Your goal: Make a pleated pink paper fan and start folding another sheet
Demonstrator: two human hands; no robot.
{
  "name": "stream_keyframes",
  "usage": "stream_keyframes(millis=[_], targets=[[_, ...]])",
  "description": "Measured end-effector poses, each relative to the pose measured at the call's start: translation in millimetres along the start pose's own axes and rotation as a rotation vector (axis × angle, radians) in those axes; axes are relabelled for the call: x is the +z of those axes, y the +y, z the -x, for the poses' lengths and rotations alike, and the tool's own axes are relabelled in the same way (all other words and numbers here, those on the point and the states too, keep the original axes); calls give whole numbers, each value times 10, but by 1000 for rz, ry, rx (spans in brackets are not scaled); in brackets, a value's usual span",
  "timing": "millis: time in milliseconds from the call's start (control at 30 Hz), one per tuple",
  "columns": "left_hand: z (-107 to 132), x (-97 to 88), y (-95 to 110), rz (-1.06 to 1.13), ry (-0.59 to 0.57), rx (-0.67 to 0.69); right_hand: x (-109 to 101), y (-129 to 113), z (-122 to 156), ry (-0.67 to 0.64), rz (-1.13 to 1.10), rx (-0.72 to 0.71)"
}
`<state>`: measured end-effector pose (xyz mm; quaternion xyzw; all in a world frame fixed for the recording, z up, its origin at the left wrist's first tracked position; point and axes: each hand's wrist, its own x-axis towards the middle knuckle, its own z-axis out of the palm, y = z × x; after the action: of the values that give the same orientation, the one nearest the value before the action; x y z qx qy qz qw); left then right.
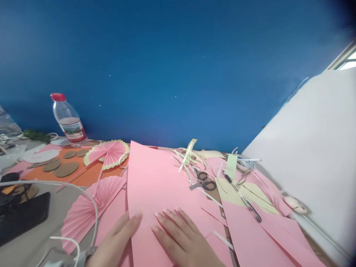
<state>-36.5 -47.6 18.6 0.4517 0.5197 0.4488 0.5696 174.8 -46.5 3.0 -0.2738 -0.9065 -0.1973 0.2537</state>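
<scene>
A large pink paper sheet (155, 178) lies in front of me, its far left corner raised. My left hand (114, 239) is at the sheet's left edge, thumb on top, with the other fingertips partly hidden beside or under the edge. Flat on the same sheet rests my right hand (186, 239), fingers extended and slightly apart, holding nothing. Left of the sheet is a pleated pink paper fan (91, 207). Behind it is another pleated fan (111, 152) with a pale green scalloped rim. Black-handled scissors (207, 182) lie among paper strips (189, 157) to the right.
A red-capped water bottle (69, 122) stands by the blue wall. Brown cardboard discs (66, 169) lie on orange paper (80, 180). A dark phone (25, 218) and white cable (94, 207) are at left. A pen (241, 196) crosses pink and pale green paper (258, 196) at right.
</scene>
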Motion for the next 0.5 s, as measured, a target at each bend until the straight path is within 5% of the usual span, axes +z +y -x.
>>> stream_keyframes(millis=[100, 200, 400, 500], targets=[[-43, 169, -4, 15, 66, -84, -45, 32, -6, 38, -43, 5], [-58, 152, 26, 28, 109, -91, -154, 55, 15, 98, -232, 73], [-70, -37, 4, -69, 150, -147, -249, 69, 154, 39, -578, 576], [-107, -100, -134, -134, 169, -114, -145, 91, 239, 192, -779, 864]])
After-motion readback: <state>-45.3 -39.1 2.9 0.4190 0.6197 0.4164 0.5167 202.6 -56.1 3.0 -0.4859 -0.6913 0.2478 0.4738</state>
